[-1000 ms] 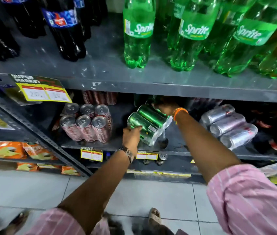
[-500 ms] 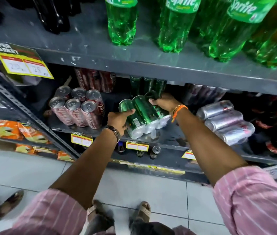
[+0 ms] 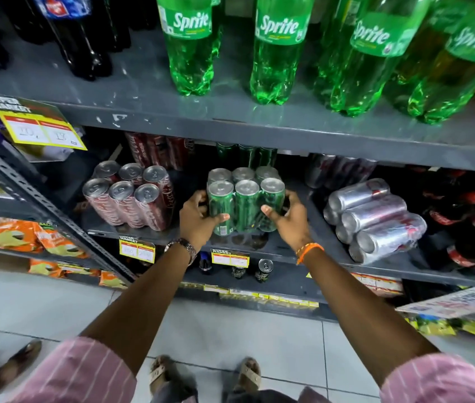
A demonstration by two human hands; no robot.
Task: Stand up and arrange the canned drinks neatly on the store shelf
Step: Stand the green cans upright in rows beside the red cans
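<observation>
Shrink-wrapped six-pack of green slim drink cans (image 3: pixel 245 199) stands upright on the grey metal middle shelf (image 3: pixel 297 245), near its front edge, silver tops facing up in two rows of three. Left hand (image 3: pixel 198 219) is clamped on the pack's left side, thumb pressed across the front of the nearest left can; a metal wristwatch (image 3: pixel 182 247) sits on that wrist. Right hand (image 3: pixel 290 218) is clamped on the pack's right side, thumb on the front of the right can; an orange thread band (image 3: pixel 309 251) circles that wrist.

Left of the green pack, apart from it, a wrapped six-pack of red slim cans (image 3: pixel 130 200) stands upright, leaning slightly. To the right — well apart — a wrapped pack of silver cans (image 3: pixel 373 219) lies on its side, tops pointing left. Further green cans (image 3: pixel 245 155) stand behind the held pack, far in the shelf, partly in shadow.

Upper shelf carries green plastic Sprite bottles (image 3: pixel 277 53) and dark cola bottles (image 3: pixel 79 33) at far left. Yellow price tags (image 3: pixel 230 257) hang on the middle shelf's front edge. Both pink striped sleeves (image 3: pixel 85 370) are pushed up past the forearms
</observation>
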